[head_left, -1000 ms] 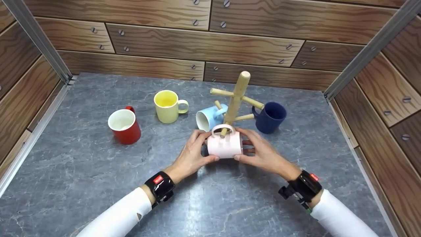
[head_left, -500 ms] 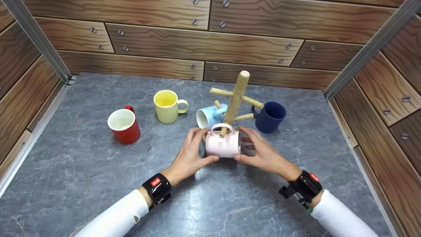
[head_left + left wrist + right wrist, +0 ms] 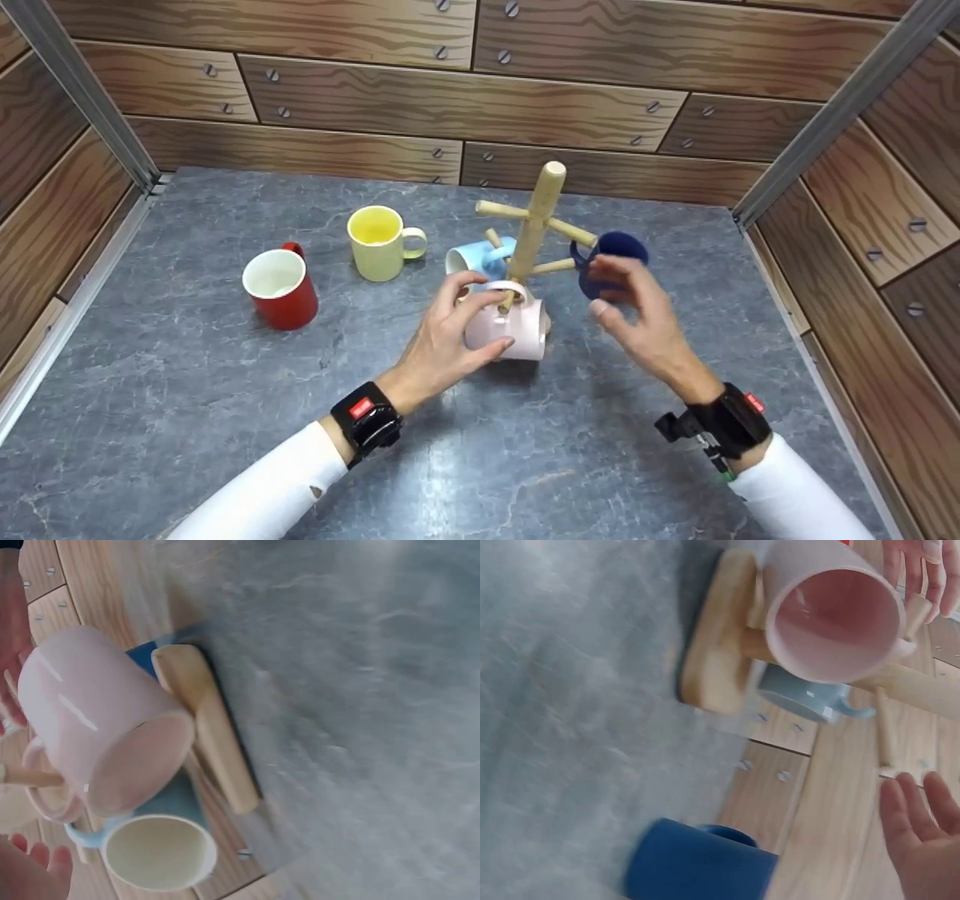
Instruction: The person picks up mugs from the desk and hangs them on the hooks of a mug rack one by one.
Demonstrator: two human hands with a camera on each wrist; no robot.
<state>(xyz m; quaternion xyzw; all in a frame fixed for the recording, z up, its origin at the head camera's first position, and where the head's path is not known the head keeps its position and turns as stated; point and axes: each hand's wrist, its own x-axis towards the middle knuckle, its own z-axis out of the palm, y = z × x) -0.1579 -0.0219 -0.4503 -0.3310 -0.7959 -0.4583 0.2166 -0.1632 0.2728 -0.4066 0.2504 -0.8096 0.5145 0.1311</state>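
A pink mug hangs sideways by its handle on a low front peg of the wooden mug tree. My left hand curves loosely beside it; the left wrist view shows its fingers apart from the mug. My right hand is off the mug, in front of the navy mug, and holds nothing. Behind the pink mug, a light blue mug hangs tilted on another peg. The right wrist view shows the pink mug's mouth and the tree's base.
Left of the tree, a yellow mug and a red mug stand upright on the grey marbled table. The navy mug stands at the right, its handle near a peg. Wood-patterned walls enclose the table's back and sides.
Both hands were holding the pink mug at its two ends. The right hand has since let go and moved right and up; the left fingers have loosened. The mug stays on the peg.
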